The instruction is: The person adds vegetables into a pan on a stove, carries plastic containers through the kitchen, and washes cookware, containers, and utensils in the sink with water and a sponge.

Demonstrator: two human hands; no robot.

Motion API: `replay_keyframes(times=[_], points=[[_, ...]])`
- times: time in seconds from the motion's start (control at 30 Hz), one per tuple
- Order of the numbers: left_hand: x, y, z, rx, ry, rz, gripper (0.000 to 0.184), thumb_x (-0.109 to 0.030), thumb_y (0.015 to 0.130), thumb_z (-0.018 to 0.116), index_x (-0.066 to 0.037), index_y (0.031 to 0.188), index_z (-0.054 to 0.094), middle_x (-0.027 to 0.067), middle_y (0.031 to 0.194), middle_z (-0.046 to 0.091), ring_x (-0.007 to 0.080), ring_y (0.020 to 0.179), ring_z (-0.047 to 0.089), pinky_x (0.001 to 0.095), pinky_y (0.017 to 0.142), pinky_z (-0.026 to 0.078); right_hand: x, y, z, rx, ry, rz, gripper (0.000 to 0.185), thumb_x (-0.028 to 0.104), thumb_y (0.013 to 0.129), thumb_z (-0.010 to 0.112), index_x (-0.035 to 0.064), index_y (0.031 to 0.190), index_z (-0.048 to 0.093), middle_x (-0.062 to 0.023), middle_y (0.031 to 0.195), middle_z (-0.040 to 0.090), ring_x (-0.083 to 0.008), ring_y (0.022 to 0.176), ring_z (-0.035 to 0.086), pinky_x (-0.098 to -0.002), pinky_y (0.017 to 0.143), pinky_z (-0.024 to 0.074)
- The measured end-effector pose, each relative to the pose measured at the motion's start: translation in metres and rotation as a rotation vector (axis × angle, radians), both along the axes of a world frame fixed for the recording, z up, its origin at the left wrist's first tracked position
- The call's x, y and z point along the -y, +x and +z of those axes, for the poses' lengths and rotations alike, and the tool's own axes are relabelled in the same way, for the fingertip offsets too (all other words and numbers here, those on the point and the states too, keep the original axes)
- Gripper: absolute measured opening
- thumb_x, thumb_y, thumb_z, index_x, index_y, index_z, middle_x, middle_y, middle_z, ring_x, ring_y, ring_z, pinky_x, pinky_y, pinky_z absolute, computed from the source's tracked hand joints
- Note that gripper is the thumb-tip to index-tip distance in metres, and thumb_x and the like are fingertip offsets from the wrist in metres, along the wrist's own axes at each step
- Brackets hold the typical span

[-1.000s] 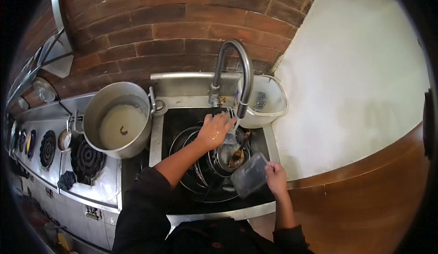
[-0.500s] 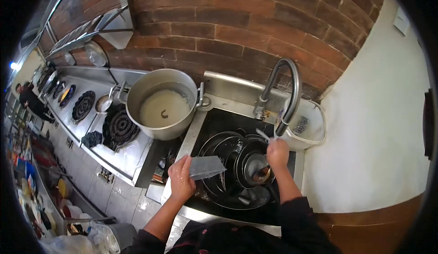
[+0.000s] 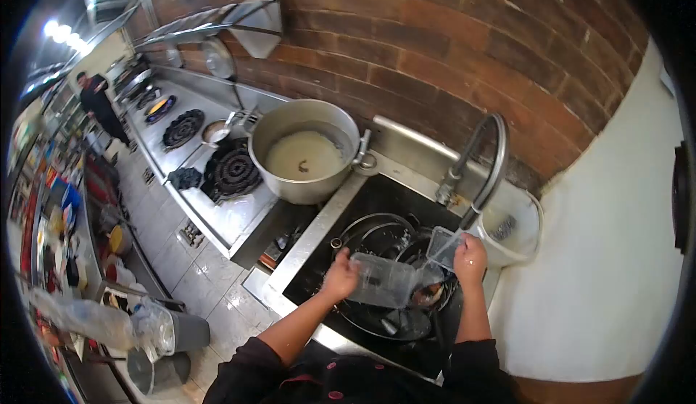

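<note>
Above the sink [image 3: 395,192], my left hand [image 3: 341,277] is closed on the edge of a clear plastic container [image 3: 383,279]. A smaller clear piece, perhaps a plastic lid [image 3: 443,247], is gripped in my right hand [image 3: 470,257] just under the faucet [image 3: 500,150]. The two pieces are close together; whether they touch I cannot tell. Below them lie several dark pans [image 3: 377,231] in the sink, partly hidden by the container. Something brownish [image 3: 428,295] sits in one pan.
Left of the sink, a large metal pot [image 3: 261,146] holds cloudy liquid on the stove [image 3: 199,208]. A white bucket [image 3: 533,241] stands behind the faucet, against the white wall. Far left, a person [image 3: 101,106] stands by the stove. A grey bin [image 3: 190,329] is on the floor.
The view has swung left. My left hand has tilted the container so its broad side shows over the pans. The piece in my right hand, earlier a thin pale edge, now shows its flat face.
</note>
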State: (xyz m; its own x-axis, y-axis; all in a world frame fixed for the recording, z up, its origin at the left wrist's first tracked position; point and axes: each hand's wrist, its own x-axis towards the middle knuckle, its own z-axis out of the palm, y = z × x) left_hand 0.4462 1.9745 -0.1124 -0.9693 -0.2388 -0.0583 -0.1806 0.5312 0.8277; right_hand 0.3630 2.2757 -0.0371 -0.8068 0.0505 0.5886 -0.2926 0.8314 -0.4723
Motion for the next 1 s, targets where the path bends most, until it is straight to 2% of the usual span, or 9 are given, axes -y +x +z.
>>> replay_keyframes(times=[0.13, 0.23, 0.47, 0.5, 0.63, 0.77, 0.83, 0.87, 1.0], points=[[-0.017, 0.017, 0.041, 0.189, 0.285, 0.016, 0.068, -0.033, 0.086, 0.061, 0.006, 0.134, 0.032, 0.0138, 0.090, 0.062, 0.0209, 0.080, 0.060, 0.0324, 0.073, 0.047, 0.006, -0.046, 0.010, 0.369, -0.147, -0.021, 0.017, 0.008, 0.078, 0.056, 0.0026, 0.091, 0.066, -0.0219, 0.085, 0.064, -0.0399, 0.084, 0.062, -0.0424, 0.072, 0.0491], [-0.009, 0.038, 0.050, 0.208, 0.266, 0.025, 0.069, -0.032, 0.085, 0.063, 0.006, 0.134, 0.033, 0.0086, 0.077, 0.059, 0.0150, 0.073, 0.057, 0.0296, 0.065, 0.045, 0.000, -0.091, -0.020, 0.164, -0.133, 0.249, 0.016, 0.012, 0.081, 0.057, 0.0049, 0.090, 0.068, -0.0219, 0.087, 0.065, -0.0364, 0.086, 0.063, -0.0399, 0.076, 0.0490], [0.039, 0.103, 0.057, 0.120, 0.454, 0.208, 0.065, -0.030, 0.085, 0.064, 0.000, 0.134, 0.035, 0.0082, 0.100, 0.058, 0.0149, 0.086, 0.056, 0.0283, 0.074, 0.047, -0.004, -0.165, -0.044, 0.195, 0.166, 0.423, 0.015, 0.011, 0.082, 0.054, -0.0001, 0.083, 0.064, -0.0152, 0.069, 0.062, -0.0252, 0.064, 0.063, -0.0369, 0.061, 0.0487], [0.045, 0.112, 0.053, 0.048, 0.451, 0.240, 0.065, -0.028, 0.084, 0.065, 0.002, 0.133, 0.036, 0.0087, 0.101, 0.057, 0.0159, 0.088, 0.056, 0.0292, 0.076, 0.047, -0.004, -0.181, -0.058, 0.477, -0.228, 0.357, 0.014, 0.006, 0.085, 0.050, 0.0008, 0.083, 0.063, -0.0106, 0.064, 0.060, -0.0201, 0.054, 0.059, -0.0338, 0.051, 0.0484], [0.049, 0.141, 0.072, -0.130, 0.140, 0.278, 0.066, -0.024, 0.080, 0.067, -0.001, 0.133, 0.037, 0.0144, 0.109, 0.056, 0.0233, 0.097, 0.057, 0.0347, 0.085, 0.046, -0.004, -0.205, -0.046, 0.547, -0.605, 0.396, 0.013, 0.005, 0.087, 0.050, 0.0013, 0.080, 0.061, -0.0057, 0.060, 0.055, -0.0160, 0.053, 0.058, -0.0291, 0.047, 0.0501], [0.037, 0.154, 0.115, -0.439, -0.404, 0.115, 0.066, -0.004, 0.068, 0.062, -0.008, 0.131, 0.041, 0.0160, 0.115, 0.054, 0.0339, 0.102, 0.053, 0.0455, 0.088, 0.040, 0.008, -0.170, -0.047, -0.023, -0.167, 0.299, 0.019, 0.011, 0.087, 0.050, -0.0037, 0.075, 0.054, -0.0146, 0.065, 0.058, -0.0222, 0.059, 0.057, -0.0363, 0.057, 0.0443], [0.038, 0.155, 0.114, -0.487, -0.478, 0.026, 0.065, -0.003, 0.066, 0.061, -0.009, 0.129, 0.043, 0.0154, 0.115, 0.054, 0.0331, 0.102, 0.053, 0.0460, 0.085, 0.040, 0.012, -0.141, -0.048, 0.062, 0.080, 0.327, 0.014, 0.008, 0.085, 0.053, -0.0034, 0.077, 0.055, -0.0206, 0.071, 0.056, -0.0323, 0.063, 0.056, -0.0415, 0.060, 0.0430], [0.040, 0.159, 0.112, -0.520, -0.549, -0.084, 0.065, -0.002, 0.065, 0.061, -0.010, 0.127, 0.044, 0.0148, 0.115, 0.054, 0.0324, 0.102, 0.053, 0.0465, 0.082, 0.039, 0.014, -0.126, -0.061, -0.172, 0.181, 0.332, 0.011, 0.006, 0.083, 0.054, -0.0028, 0.077, 0.055, -0.0220, 0.071, 0.055, -0.0387, 0.065, 0.055, -0.0439, 0.060, 0.0431], [0.068, 0.172, 0.103, -0.576, -0.544, 0.017, 0.064, -0.001, 0.064, 0.060, -0.010, 0.126, 0.044, 0.0148, 0.118, 0.053, 0.0321, 0.104, 0.051, 0.0459, 0.079, 0.038, 0.021, -0.046, -0.040, -0.036, 0.332, 0.270, 0.005, 0.002, 0.074, 0.054, -0.0008, 0.076, 0.057, -0.0216, 0.071, 0.056, -0.0427, 0.070, 0.054, -0.0467, 0.062, 0.0433]])
